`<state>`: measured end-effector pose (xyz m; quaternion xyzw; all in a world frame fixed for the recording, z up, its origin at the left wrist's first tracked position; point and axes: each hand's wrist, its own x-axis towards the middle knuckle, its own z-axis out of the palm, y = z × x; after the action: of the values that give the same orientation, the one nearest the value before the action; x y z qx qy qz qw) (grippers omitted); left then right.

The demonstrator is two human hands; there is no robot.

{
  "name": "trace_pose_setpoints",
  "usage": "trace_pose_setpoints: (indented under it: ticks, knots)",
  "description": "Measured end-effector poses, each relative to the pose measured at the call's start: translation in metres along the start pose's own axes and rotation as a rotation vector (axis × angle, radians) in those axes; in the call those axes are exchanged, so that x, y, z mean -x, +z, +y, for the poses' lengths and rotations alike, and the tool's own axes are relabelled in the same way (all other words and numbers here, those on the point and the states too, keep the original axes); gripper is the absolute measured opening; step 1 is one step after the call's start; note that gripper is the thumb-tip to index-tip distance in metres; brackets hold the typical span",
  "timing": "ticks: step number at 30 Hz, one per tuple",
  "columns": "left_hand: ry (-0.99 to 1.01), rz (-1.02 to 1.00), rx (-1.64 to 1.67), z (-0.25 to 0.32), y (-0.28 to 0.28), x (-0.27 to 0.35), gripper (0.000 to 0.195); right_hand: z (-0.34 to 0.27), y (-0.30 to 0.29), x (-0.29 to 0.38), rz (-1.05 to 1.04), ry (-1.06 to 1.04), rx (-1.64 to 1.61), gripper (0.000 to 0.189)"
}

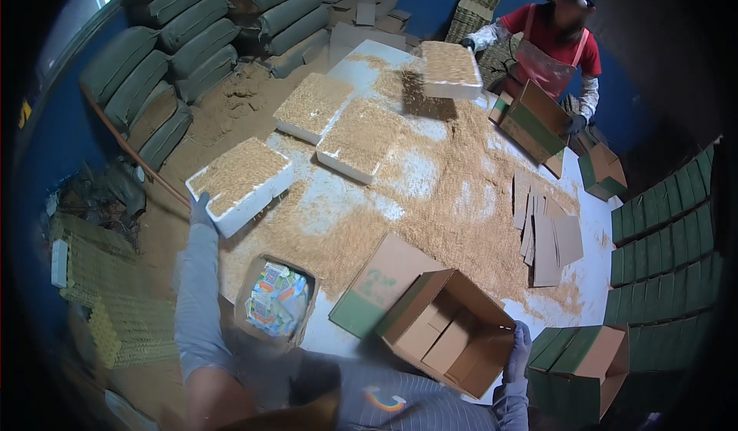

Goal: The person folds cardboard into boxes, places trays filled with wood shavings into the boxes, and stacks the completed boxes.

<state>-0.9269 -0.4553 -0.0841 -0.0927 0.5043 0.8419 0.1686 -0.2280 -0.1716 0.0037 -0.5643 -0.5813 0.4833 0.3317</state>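
Note:
My gloved left hand (202, 211) grips the near corner of a white foam tray (248, 215) heaped with pale wood-shaving-like or grain-like loose material, tilted at the table's left side. With its fingers on the right edge, my gloved right hand (519, 344) holds an open cardboard box (461, 339), whose inside is bare with flaps at the bottom. Under and behind that box lies a green and brown cardboard panel (369, 292). Two more filled foam trays (346, 169) stand close together beyond my left hand. Between my arms sits a container of printed packets (277, 298).
Loose material (461, 200) covers much of the white table (594, 223). Across it, a co-worker (553, 45) holds a filled foam tray (452, 89) and a cardboard box (533, 120). Cardboard pieces (556, 246) lie at right, near stacked green boxes (663, 258). Full sacks (196, 45) stand at left.

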Motion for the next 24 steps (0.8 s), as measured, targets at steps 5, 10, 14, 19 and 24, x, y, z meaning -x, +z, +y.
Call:
trace_pose_setpoints:
  ticks: [5, 10, 14, 19, 24]
  knots:
    - [-0.383, -0.298, 0.074, 0.023, 0.041, 0.091, 0.046, 0.012, -0.005, -0.008, -0.014, -0.038, 0.026, 0.025]
    - [-0.466, -0.628, -0.074, -0.022, 0.163, 0.203, 0.048, 0.023, -0.017, -0.056, -0.103, -0.046, 0.082, 0.033]
    - [-0.587, -0.876, -0.119, -0.087, 0.254, 0.32, 0.05, -0.009, -0.015, -0.069, -0.087, 0.087, 0.122, 0.031]
    - [-0.471, -1.069, -0.316, -0.147, 0.269, 0.405, 0.061, -0.001, -0.036, -0.079, -0.301, 0.266, -0.239, 0.029]
    - [-0.606, -1.097, -0.389, -0.108, 0.232, 0.412, 0.066, 0.012, -0.036, -0.058, -0.276, 0.011, -0.29, 0.031]
